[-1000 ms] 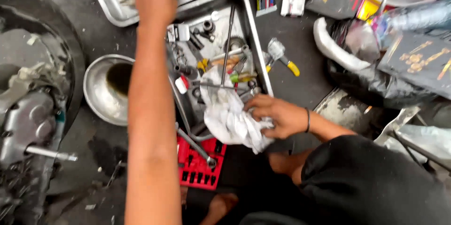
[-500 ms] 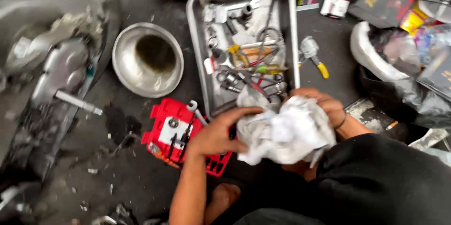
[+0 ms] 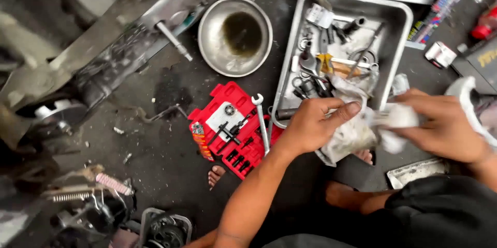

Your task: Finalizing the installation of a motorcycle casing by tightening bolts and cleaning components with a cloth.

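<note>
I have my left hand [image 3: 316,124] and right hand [image 3: 445,126] both closed tight on a grimy white rag [image 3: 357,131], just beside the metal tool tray [image 3: 401,30] on the floor [image 3: 155,149].

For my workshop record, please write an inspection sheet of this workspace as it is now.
Surface: dark, stained concrete floor, scattered debris.
Job's things: crumpled dirty white rag, held over the rectangular metal tray of hand tools.
Clutter: round steel bowl with dark residue; red plastic tool case, open; silver spanner leaning on it; coil springs.
Grippers: left hand and right hand both grip the rag.
Cables: nothing seen.
Surroundings: grey engine casing at left; the person's bare toes beside the case.
</note>
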